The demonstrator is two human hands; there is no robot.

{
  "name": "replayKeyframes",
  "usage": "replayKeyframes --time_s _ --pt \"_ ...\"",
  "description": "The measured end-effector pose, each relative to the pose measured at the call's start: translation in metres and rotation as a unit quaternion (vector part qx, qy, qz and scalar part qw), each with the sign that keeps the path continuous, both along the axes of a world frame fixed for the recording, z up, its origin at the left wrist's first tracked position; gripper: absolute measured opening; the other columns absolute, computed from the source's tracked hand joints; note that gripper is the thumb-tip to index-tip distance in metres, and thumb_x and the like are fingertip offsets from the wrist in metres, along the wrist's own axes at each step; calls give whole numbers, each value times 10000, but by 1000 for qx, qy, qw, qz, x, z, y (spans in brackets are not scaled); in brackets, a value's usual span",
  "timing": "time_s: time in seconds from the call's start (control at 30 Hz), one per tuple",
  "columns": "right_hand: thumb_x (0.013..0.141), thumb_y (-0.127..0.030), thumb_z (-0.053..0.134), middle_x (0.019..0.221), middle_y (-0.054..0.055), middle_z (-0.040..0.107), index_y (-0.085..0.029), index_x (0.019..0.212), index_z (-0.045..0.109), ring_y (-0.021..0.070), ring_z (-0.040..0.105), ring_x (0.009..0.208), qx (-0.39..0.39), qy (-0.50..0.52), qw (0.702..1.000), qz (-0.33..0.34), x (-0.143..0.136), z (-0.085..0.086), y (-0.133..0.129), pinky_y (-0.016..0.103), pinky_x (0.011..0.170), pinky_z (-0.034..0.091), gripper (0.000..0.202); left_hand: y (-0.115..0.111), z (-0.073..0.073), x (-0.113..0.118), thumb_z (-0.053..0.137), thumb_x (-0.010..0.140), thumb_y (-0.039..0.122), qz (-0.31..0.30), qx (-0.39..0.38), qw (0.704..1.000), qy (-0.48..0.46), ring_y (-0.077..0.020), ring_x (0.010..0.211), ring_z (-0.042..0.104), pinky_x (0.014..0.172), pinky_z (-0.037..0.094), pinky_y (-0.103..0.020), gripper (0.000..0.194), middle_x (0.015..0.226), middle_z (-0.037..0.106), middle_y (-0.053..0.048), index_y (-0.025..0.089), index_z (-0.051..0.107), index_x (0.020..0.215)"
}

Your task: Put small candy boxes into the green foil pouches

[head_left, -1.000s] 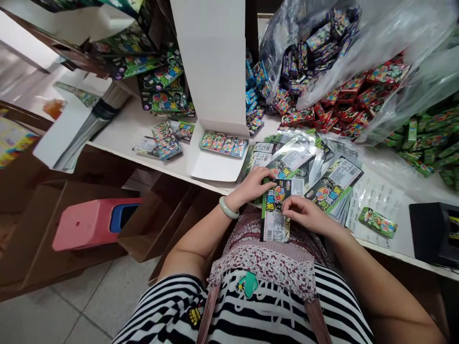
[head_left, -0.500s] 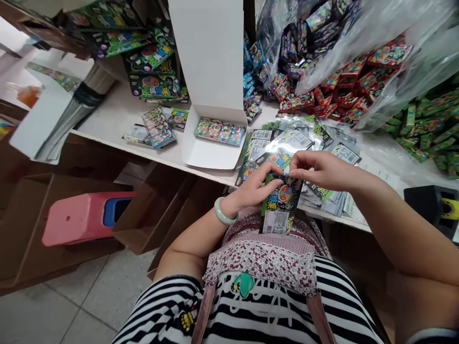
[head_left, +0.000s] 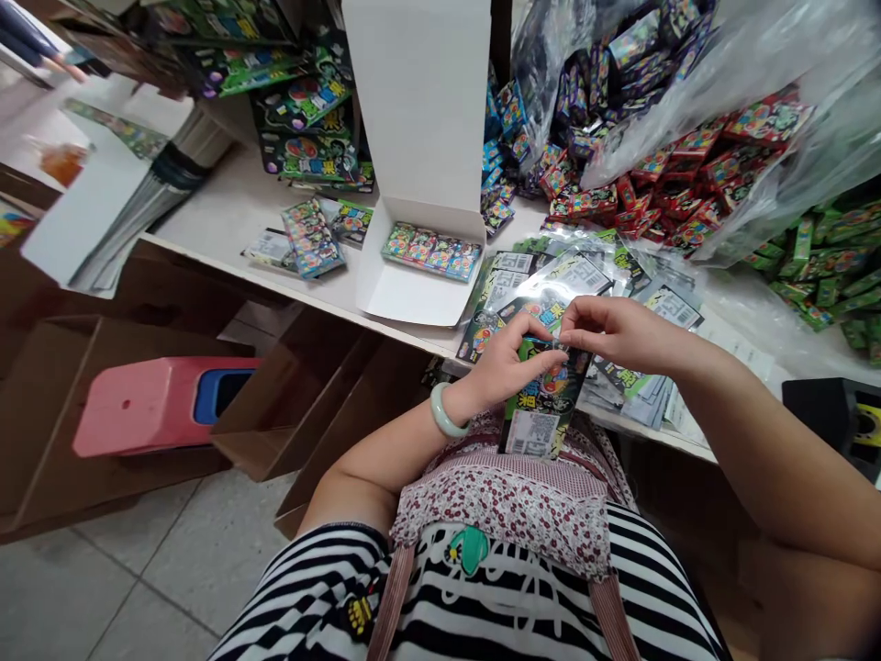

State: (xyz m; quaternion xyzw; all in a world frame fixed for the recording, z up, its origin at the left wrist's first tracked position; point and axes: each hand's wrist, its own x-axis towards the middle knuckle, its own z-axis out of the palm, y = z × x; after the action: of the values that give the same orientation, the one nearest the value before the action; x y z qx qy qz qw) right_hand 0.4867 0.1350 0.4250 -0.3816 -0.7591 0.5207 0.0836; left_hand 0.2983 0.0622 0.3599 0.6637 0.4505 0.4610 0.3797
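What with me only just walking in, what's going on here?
A person is handling a printed packet over the lap. The left hand holds it near its top; the right hand has its fingertips pinched at the top edge, though whether they grip anything is too small to tell. More packets lie in an overlapping spread on the table. Nearby, an open white box holds a row of small colourful packs.

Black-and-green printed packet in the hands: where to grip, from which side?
I'd pinch the printed packet along its far edge, left hand from the left, right hand from the right: it looks flat, and its white-labelled near end extends over the floral apron.
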Motion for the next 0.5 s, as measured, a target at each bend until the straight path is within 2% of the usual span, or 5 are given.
replayKeyframes --time_s 0.1,0.2,0.33,0.43,0.5 --pt "780 -530 694 623 -37 502 -213 752 559 120 413 599 -11 -2 1000 -25 -2 -2 -1 279 579 320 345 0 -2 5 663 906 332 29 32 999 -2 -128 806 572 768 476 -274 191 846 585 8 210 516 896" --pt "709 -469 756 655 -30 536 -213 761 570 125 436 628 -52 15 996 -68 -4 -10 1 270 586 338 321 0 -5 7 673 877 269 47 65 997 2 -125 812 561 778 482 -276 203 854 546 18 218 481 914" --pt "681 -373 725 648 -35 533 -210 738 571 124 463 612 -251 18 963 -95 -8 -24 0 244 547 357 231 -4 -14 3 681 855 295 34 40 999 -10 -142 886 576 833 508 -301 267 955 551 -12 221 468 999" --pt "688 -333 700 612 -42 520 -200 692 558 107 454 561 -338 34 932 -122 -8 -27 -4 227 504 352 195 -15 -28 -8 718 842 393 -28 -46 996 -78 -187 1020 634 882 547 -342 518 1139 586 -81 233 432 1243" --pt "686 -344 722 612 -44 527 -194 706 576 95 450 545 -332 56 931 -137 -6 -24 -9 216 489 340 210 -27 -35 -17 734 833 460 -129 -108 980 -110 -228 1064 669 880 578 -378 671 1195 625 -117 241 401 1373"
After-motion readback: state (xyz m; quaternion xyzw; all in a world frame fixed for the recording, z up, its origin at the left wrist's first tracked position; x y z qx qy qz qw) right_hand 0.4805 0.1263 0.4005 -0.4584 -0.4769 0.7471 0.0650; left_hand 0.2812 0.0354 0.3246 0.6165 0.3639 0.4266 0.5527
